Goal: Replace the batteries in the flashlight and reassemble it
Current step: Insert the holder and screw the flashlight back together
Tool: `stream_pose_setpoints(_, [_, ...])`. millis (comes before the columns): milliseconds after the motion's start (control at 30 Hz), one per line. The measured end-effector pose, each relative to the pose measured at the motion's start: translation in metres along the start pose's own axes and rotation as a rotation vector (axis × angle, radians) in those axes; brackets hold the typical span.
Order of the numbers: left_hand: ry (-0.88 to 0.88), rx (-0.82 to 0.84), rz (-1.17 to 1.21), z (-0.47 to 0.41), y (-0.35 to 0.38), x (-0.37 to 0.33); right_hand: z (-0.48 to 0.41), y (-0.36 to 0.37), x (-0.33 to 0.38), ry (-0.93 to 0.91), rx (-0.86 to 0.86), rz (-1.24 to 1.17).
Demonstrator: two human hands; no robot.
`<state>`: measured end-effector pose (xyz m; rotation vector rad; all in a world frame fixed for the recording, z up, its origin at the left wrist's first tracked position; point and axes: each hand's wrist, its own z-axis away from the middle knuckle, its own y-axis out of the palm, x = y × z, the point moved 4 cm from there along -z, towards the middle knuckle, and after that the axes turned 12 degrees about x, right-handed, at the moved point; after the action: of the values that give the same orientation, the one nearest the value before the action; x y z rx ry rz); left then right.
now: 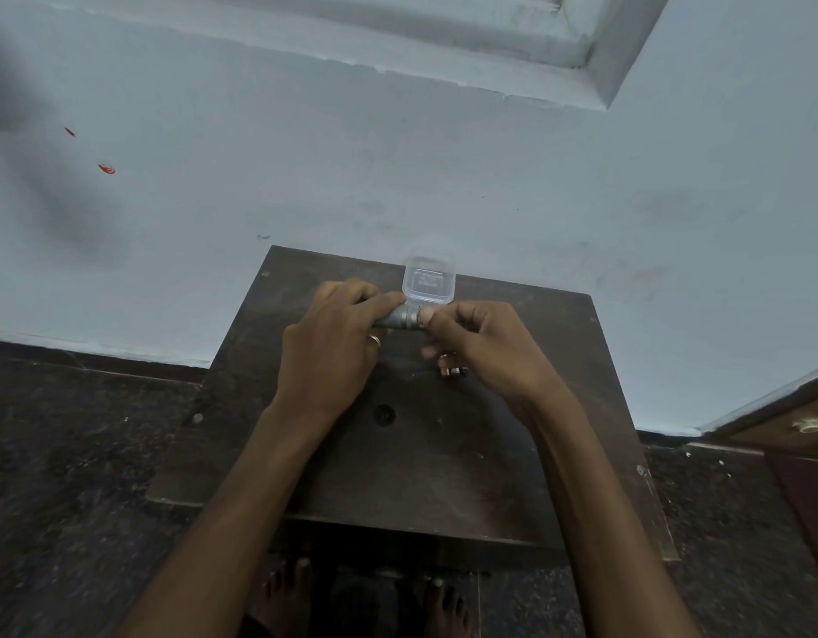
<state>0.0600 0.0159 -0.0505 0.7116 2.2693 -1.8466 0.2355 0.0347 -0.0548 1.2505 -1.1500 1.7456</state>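
A small grey metal flashlight (401, 319) lies level between both hands, above the dark wooden table (444, 453). My left hand (333, 347) wraps around its body, hiding most of it. The fingertips of my right hand (478, 345) pinch the flashlight's right end. Below my right hand, a few small batteries (453, 371) lie on the table, partly hidden by the fingers.
A clear plastic box (429, 279) stands at the table's far edge against the pale wall. A small dark round part (383, 413) lies mid-table. Dark floor surrounds the table; a wooden cabinet (794, 435) is at the right. My bare feet show below the near edge.
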Motion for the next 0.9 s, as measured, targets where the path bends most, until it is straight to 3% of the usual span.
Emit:
stream_pose_setpoints(200, [0.011, -0.004, -0.012, 0.001, 0.0, -0.002, 0.0, 0.004, -0.002, 0.072, -0.05, 0.038])
stream_pose_setpoints(500, [0.049, -0.024, 0.011, 0.0, 0.002, -0.001, -0.001, 0.005, 0.004, -0.097, -0.029, 0.021])
stream_pose_setpoints(800, [-0.217, 0.056, 0.409, -0.009, 0.009, 0.024, 0.0, -0.008, 0.003, -0.099, -0.154, -0.082])
stream_pose_setpoints(900, [-0.394, 0.057, 0.758, -0.009, 0.009, 0.025, 0.001, -0.012, 0.005, -0.119, -0.135, -0.182])
